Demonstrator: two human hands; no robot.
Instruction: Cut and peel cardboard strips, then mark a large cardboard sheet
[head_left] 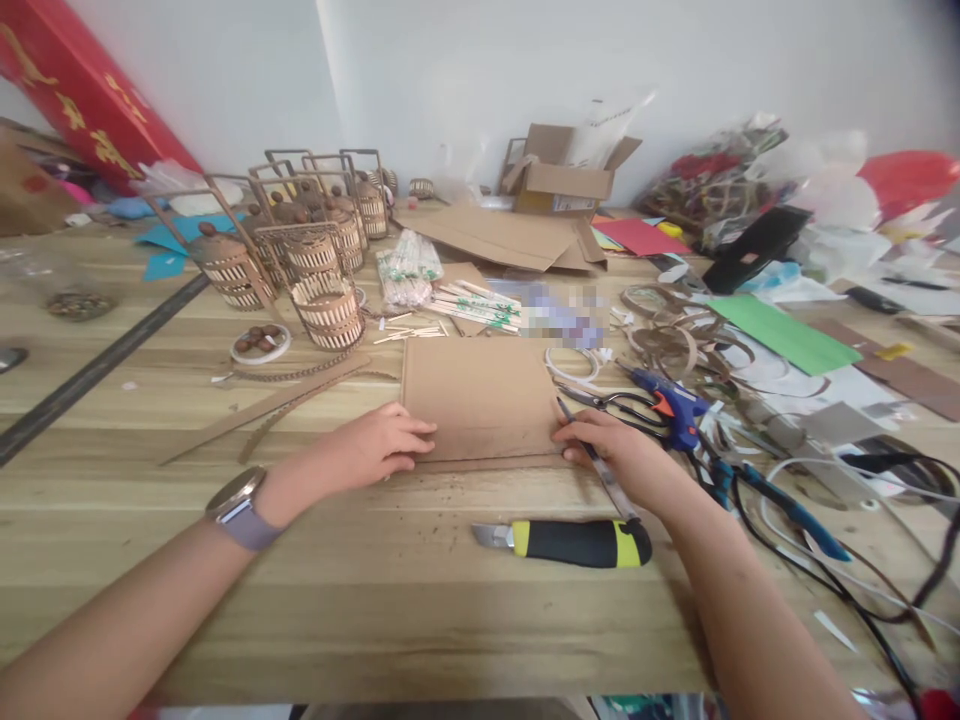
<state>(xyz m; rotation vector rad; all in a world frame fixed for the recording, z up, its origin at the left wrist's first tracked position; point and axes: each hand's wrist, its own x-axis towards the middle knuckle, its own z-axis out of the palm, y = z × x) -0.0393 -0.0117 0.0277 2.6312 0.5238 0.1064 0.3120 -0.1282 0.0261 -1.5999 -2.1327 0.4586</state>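
A rectangular piece of brown cardboard (480, 390) lies flat on the wooden table in front of me, with a narrow strip along its near edge. My left hand (382, 440) rests on its left near corner, fingers stretched out and touching it. At the right near corner is my right hand (600, 445), its fingertips on the cardboard edge and a pen (611, 482) held slantwise in it. Just nearer to me lies a black and yellow utility knife (581, 543), blade out and pointing left. Dark crumbs are scattered between the knife and cardboard.
Several small bamboo lanterns (328, 310) stand at the back left. Right of the cardboard are scissors (626, 405), a blue glue gun (675, 405), blue-handled pliers (791, 510) and tangled cables. Wrapped sticks (476, 305) and a cardboard box (562, 185) lie beyond.
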